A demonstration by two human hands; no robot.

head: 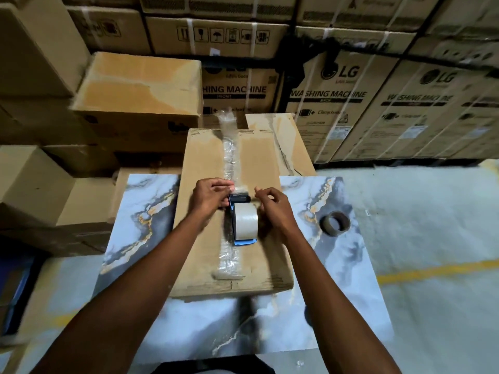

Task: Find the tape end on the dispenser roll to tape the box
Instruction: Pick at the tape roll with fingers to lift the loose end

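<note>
- We see a cardboard box [205, 233] lying on a marble-patterned table [332, 282], its far end reaching past the table's far edge.
- A wrinkled strip of clear tape [229, 157] runs along the box's centre seam.
- On the box top, about midway along that seam, sits the tape dispenser [239, 201], blue-framed, with its pale tape roll [245, 220] facing us.
- Our left hand [209, 197] is at the dispenser's far end, fingertips pinched on a clear flap of tape by the black cutter.
- Our right hand [272, 209] is just beside the roll on its right, fingers curled in; we cannot tell whether it grips anything.
- An empty brown tape core [334, 222] stands near the table's right edge, well apart from the box.
- Washing machine cartons [337, 103] are stacked behind.
</note>
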